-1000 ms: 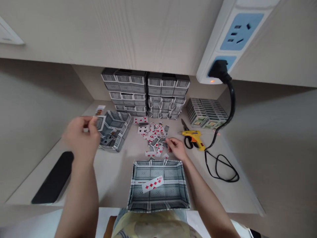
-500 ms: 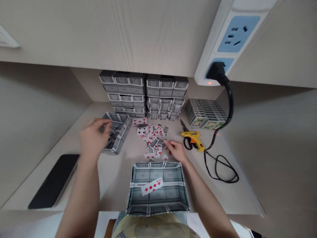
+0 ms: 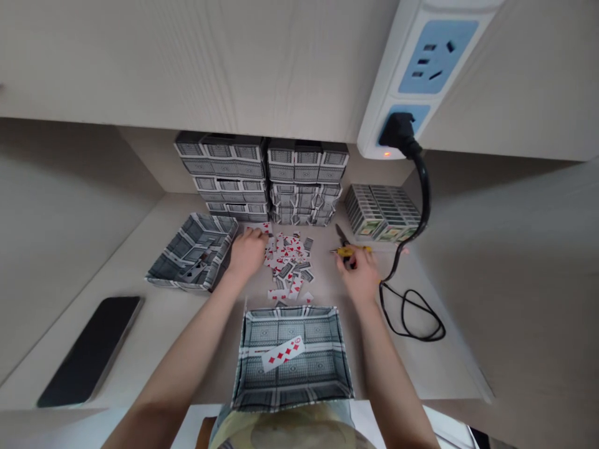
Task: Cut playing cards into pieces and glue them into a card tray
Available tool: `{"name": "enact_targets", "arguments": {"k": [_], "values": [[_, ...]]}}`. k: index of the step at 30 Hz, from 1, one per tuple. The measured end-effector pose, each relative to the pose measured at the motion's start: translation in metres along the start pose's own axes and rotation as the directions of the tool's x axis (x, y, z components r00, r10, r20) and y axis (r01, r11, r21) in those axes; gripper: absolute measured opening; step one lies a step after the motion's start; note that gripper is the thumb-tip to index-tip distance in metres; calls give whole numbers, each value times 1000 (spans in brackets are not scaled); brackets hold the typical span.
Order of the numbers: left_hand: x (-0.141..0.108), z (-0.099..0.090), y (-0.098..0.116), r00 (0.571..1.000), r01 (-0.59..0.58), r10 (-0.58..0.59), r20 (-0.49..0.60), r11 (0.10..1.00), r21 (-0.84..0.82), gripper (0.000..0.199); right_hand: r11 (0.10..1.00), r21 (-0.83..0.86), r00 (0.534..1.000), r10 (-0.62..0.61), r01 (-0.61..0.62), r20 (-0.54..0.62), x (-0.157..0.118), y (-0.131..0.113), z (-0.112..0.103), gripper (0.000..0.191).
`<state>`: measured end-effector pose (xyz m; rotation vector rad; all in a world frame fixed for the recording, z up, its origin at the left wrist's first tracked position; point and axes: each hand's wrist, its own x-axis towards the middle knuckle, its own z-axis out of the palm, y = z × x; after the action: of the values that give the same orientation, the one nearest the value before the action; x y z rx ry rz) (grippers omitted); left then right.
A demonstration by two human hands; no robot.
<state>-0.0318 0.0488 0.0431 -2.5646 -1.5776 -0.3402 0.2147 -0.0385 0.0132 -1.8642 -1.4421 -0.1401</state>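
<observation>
At the near left lies a black smartphone [image 3: 91, 352], apart from the cards, perhaps to leave working room. Right of it, an open box made of playing cards [image 3: 174, 255] holds loose cards, apparently serving as a container. The left hand [image 3: 249, 252] reaches down over face-up playing cards [image 3: 265, 227], fingers bent; whether they pinch one I cannot tell. Beyond stand stacked card boxes [image 3: 234, 167], presumably piled up to save space. In the middle lie scattered card pieces [image 3: 291, 251], within reach of both hands. Nearest the body, between the forearms, sits another open card box [image 3: 292, 402] with a strip of diamonds [image 3: 283, 353] inside. The right hand [image 3: 361, 277] curls over a yellow glue gun [image 3: 345, 252], hiding its handle, so its grip is unclear. Farther right, the glue gun's slack black cable [image 3: 418, 340] seems to allow it free movement.
</observation>
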Motion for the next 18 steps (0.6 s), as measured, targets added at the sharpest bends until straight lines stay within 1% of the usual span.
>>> {"name": "enact_targets", "arguments": {"k": [3, 5, 7, 9, 10, 12, 14, 15, 16, 18], "values": [[0, 2, 0, 999, 23, -22, -29, 1000, 21, 24, 969, -199, 987, 126, -145, -103, 6, 16, -2, 56], [0, -1, 1, 998, 32, -30, -60, 999, 28, 23, 935, -268, 970, 203, -233, -133, 6, 24, 0, 66], [-1, -6, 4, 993, 32, -31, -111, 999, 7, 22, 910, -300, 958, 263, -287, -118, 4, 31, 2, 67], [-3, -11, 7, 986, 66, -75, -150, 996, -63, 22, 899, -309, 950, 303, -310, -72, 1, 36, 4, 62], [-4, -12, 9, 980, 111, -128, -152, 987, -113, 23, 899, -309, 948, 314, -311, -44, 0, 38, 4, 59], [-7, -10, 12, 959, 224, -258, -118, 943, -246, 26, 903, -304, 948, 318, -302, 3, -1, 41, 4, 54], [-10, -4, 17, 934, 300, -355, -46, 847, -438, 25, 912, -294, 952, 307, -287, 20, -1, 43, 3, 48], [-11, 1, 19, 927, 311, -375, 0, 769, -558, 23, 917, -283, 955, 297, -280, 17, -1, 44, 3, 45], [-11, 6, 21, 921, 316, -385, 52, 663, -679, 22, 923, -270, 958, 287, -274, 8, -1, 44, 3, 41], [-12, 17, 26, 910, 319, -381, 166, 385, -866, 20, 933, -241, 963, 269, -266, -20, 1, 43, 2, 37]]}}
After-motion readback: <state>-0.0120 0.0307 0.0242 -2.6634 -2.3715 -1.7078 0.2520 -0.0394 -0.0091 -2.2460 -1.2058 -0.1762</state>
